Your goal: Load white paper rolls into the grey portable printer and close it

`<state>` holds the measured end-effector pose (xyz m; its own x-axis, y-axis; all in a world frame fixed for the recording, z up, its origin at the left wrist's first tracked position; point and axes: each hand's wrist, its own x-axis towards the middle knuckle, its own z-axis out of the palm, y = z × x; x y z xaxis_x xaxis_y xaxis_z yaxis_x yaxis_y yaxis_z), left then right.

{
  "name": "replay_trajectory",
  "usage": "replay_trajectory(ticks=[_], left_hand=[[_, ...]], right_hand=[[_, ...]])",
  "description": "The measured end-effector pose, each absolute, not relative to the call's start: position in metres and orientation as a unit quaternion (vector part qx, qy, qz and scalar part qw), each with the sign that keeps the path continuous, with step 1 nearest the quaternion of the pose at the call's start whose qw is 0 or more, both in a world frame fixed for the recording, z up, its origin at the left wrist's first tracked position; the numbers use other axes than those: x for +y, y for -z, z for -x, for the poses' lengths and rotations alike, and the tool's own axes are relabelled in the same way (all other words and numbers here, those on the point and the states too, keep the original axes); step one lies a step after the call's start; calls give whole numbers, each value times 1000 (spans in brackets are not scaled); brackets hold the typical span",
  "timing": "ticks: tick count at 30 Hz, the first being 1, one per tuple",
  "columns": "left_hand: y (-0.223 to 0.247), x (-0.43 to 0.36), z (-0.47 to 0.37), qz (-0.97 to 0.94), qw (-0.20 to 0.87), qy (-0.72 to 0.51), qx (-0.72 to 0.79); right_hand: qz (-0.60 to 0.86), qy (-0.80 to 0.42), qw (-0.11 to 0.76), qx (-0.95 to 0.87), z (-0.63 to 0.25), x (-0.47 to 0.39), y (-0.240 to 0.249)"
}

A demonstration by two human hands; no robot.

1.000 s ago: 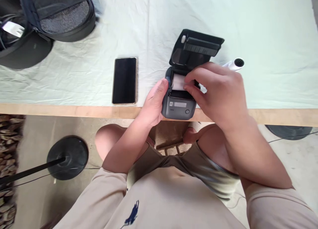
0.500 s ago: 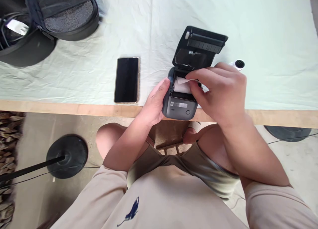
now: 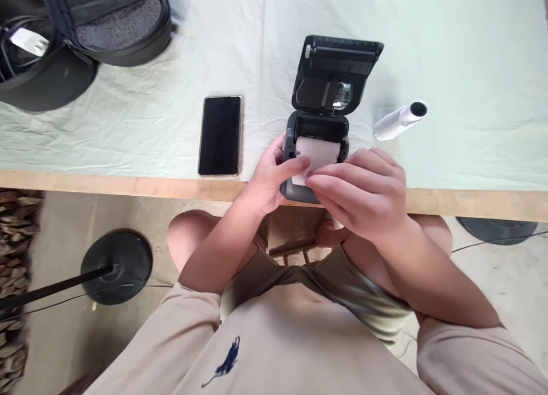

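A small dark grey printer is held at the table's front edge with its lid raised. White paper sits in its compartment and runs down over the front. My left hand grips the printer's left side, its thumb lying on the paper. Fingertips of my right hand pinch the paper near the front of the printer. A white roll with a dark end lies on the cloth beyond my right hand.
A phone lies on the pale cloth left of the printer. At the back left stands an open black case holding a cable and white plug. A wooden strip edges the table; below is a round black stand base.
My right hand has moved down and left from the compartment to the printer's front, drawing the paper over it. My left thumb has moved onto the paper. The white roll is more exposed.
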<state>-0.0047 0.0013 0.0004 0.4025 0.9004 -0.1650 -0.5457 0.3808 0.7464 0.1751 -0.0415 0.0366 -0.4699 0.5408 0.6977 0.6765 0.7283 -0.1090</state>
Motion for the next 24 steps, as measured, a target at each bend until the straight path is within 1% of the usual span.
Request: replay_trajectory(ticks=[2,4,7,9,13,15,18,23,24], left_hand=[[-1,1,4,-308,779,-462,291],[-1,1,4,-310,776,-462,296],[1,1,3,-327,767,-459,308],[1,1,3,-337,758,-457,320],[-1,-1,3,-353,743,-459,337],[-2,-1,3,-354,741,-457,341],[-5,-2,3,-360,738,-452,348],[-7,-2,2,-386,728,-450,345],[-6,-2,2,-389,727,-450,343]], right_hand=[[362,52,388,-846,-175,-41,-37],[378,9,438,-816,-178,-36,-39],[433,-11,536,-724,-188,-22,-37],[464,-29,557,-688,-193,-14,-36],[477,-56,519,-707,-194,-15,-38],[484,-54,474,-734,-191,-20,-42],[489,-62,382,-782,-188,-23,-48],[489,-88,305,-812,-189,-20,-54],[487,-99,302,-814,-189,-20,-55]])
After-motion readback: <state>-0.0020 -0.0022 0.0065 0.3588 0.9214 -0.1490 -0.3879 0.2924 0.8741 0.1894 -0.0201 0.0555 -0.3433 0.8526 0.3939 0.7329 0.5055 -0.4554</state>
